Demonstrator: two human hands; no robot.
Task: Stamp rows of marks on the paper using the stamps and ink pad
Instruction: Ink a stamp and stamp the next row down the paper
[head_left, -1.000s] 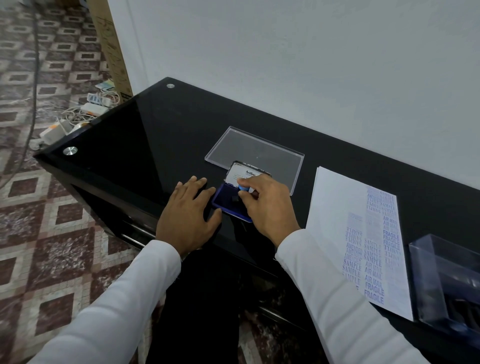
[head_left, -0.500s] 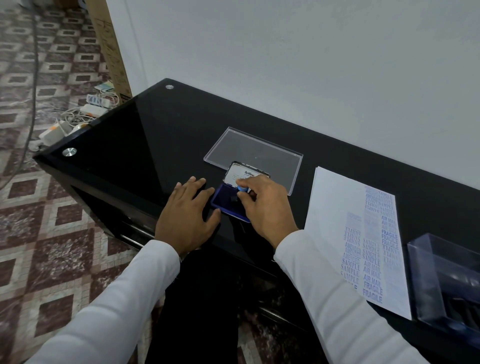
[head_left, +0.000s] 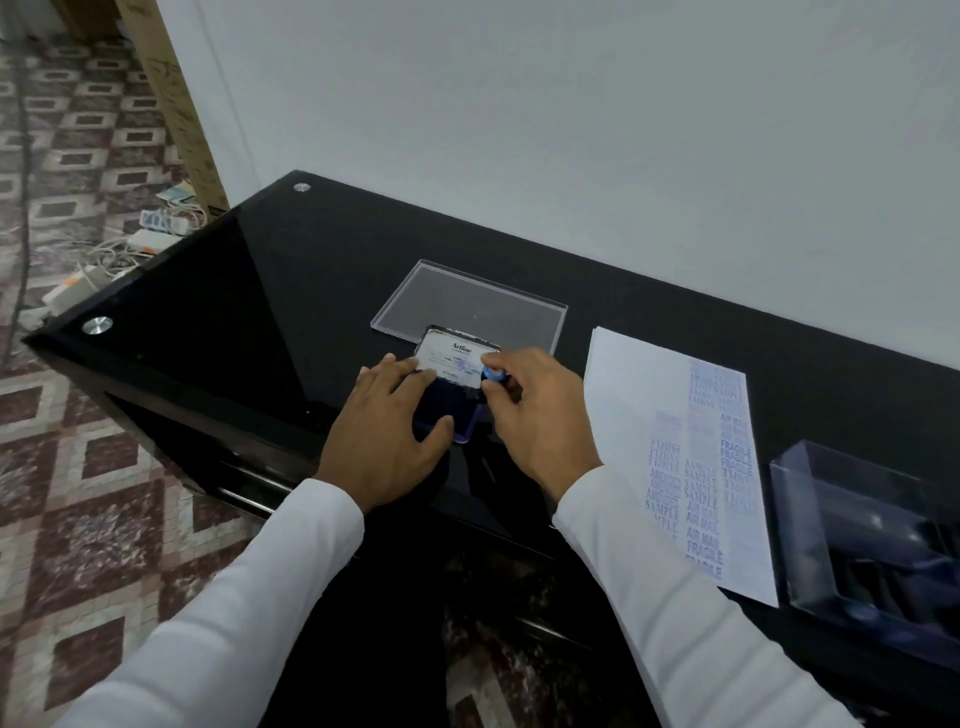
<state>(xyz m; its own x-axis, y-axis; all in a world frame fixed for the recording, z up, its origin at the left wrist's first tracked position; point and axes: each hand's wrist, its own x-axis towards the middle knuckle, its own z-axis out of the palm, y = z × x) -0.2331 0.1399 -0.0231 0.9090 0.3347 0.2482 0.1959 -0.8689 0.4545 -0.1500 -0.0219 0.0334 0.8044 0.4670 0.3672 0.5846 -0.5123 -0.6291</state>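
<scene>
A blue ink pad (head_left: 457, 410) lies open on the black glass table (head_left: 249, 312), its white-labelled lid (head_left: 454, 358) raised at the back. My left hand (head_left: 389, 431) rests flat on the pad's left side, fingers straight, thumb along its near edge. My right hand (head_left: 535, 410) pinches a small stamp with a blue knob (head_left: 491, 375) just right of the pad's back corner. The white paper (head_left: 639, 415) lies to the right, with several columns of blue marks reading SAMPLE, AIR MAIL and FRAGILE.
A clear plastic lid (head_left: 467, 301) lies flat behind the ink pad. A clear plastic box (head_left: 872, 530) holding dark stamps stands at the far right, beside the paper. The wall runs close behind the table. Cables and a power strip (head_left: 130, 244) lie on the tiled floor left.
My left hand has slid right from the table onto the ink pad. My right hand has lifted the stamp off the pad and moved it right, so the blue knob now shows.
</scene>
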